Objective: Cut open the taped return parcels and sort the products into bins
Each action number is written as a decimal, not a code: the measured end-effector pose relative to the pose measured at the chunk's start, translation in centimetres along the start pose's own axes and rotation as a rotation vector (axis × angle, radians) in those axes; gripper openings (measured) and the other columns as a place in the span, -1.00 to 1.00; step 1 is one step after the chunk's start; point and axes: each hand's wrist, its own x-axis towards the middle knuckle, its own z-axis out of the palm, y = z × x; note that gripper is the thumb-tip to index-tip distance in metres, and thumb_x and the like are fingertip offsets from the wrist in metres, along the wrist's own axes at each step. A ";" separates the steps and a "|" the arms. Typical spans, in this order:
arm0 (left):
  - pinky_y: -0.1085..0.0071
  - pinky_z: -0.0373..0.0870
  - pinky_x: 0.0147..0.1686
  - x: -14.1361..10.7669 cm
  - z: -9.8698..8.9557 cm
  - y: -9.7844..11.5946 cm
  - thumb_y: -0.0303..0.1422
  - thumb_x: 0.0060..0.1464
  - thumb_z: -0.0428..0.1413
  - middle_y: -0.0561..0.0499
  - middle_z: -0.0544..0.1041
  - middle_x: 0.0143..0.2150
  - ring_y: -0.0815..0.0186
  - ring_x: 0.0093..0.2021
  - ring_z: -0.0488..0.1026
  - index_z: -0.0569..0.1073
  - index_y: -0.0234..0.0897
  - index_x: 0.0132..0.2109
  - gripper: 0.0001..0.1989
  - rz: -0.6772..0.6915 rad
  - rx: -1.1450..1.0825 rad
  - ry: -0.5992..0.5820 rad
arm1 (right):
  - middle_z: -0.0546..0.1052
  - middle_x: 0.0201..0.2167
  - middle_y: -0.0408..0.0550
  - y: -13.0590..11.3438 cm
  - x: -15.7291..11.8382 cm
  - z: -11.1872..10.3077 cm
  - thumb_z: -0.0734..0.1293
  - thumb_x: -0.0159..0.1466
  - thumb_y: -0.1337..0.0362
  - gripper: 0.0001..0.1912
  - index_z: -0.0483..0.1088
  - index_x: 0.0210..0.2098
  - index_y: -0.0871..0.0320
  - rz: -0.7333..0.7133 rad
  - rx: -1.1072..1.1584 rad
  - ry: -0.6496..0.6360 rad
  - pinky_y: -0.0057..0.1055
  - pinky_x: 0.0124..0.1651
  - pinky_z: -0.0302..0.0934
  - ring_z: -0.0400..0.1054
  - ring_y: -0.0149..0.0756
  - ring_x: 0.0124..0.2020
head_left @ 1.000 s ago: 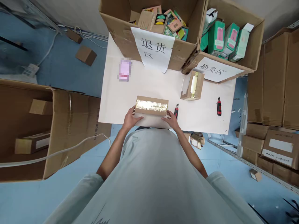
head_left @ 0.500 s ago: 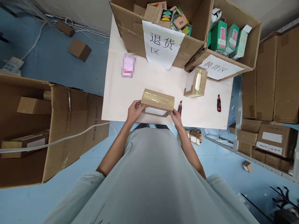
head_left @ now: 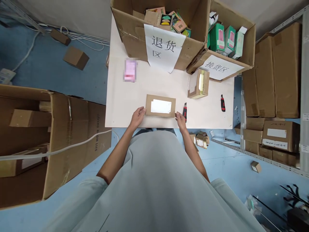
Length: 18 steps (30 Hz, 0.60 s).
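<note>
A small brown cardboard box (head_left: 148, 105) lies on the white table with its white shipping label (head_left: 161, 106) facing up. Beside its left end is my left hand (head_left: 138, 116), fingers loosely stretched, the tips at or just off the cardboard. My right hand (head_left: 180, 120) is at the right end, thumb and fingers apart, close to the box's lower right corner; whether it touches I cannot tell. Neither hand is wrapped round the box. Just right of my right hand, a red and black utility knife (head_left: 184, 112) rests on the table with its blade end pointing away.
A taped, labelled box (head_left: 199, 83) stands further back on the table (head_left: 118, 103). A second utility knife (head_left: 222, 103) lies at the right. Two large cartons with paper signs, one with mixed boxes (head_left: 130, 35), one with green boxes (head_left: 251, 48), line the back. A blurred pink item (head_left: 130, 70) lies left.
The box has tipped from showing its taped side to lying flat, label up. My hands have loosened from its ends. The view has shifted slightly.
</note>
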 end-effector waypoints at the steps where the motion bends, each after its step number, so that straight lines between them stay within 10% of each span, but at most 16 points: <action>1: 0.02 0.51 0.31 -0.2 -0.3 -0.6 0.01 0.24 0.20 -0.23 0.63 0.31 0.00 0.22 0.60 0.62 -0.21 0.19 -0.47 -0.024 -0.012 -0.002 | 0.62 0.32 0.11 0.7 -0.2 -0.1 0.32 0.48 -0.15 -0.46 0.57 0.20 0.08 0.006 0.023 0.023 -0.18 0.41 0.36 0.48 -0.13 0.36; 9: -0.05 0.49 0.38 -0.9 -1.4 -2.3 -0.26 -0.04 0.26 -0.21 0.66 0.28 -0.08 0.24 0.62 0.67 -0.21 0.08 -0.51 -0.041 0.154 -0.105 | 0.56 0.41 0.05 4.5 -1.2 0.9 0.42 0.38 -0.06 -0.45 0.56 0.26 0.04 -0.029 0.032 -0.014 -0.07 0.45 0.35 0.45 -0.11 0.41; 18: 0.00 0.59 0.33 -1.2 -1.3 0.3 -0.12 0.12 0.30 -0.17 0.67 0.11 0.02 0.15 0.66 0.70 -0.25 0.06 -0.57 0.195 0.132 -0.062 | 0.52 0.44 0.20 1.9 -1.6 0.4 0.40 0.39 -0.25 -0.24 0.53 0.35 0.15 -0.284 -0.002 0.059 -0.02 0.55 0.25 0.40 0.00 0.47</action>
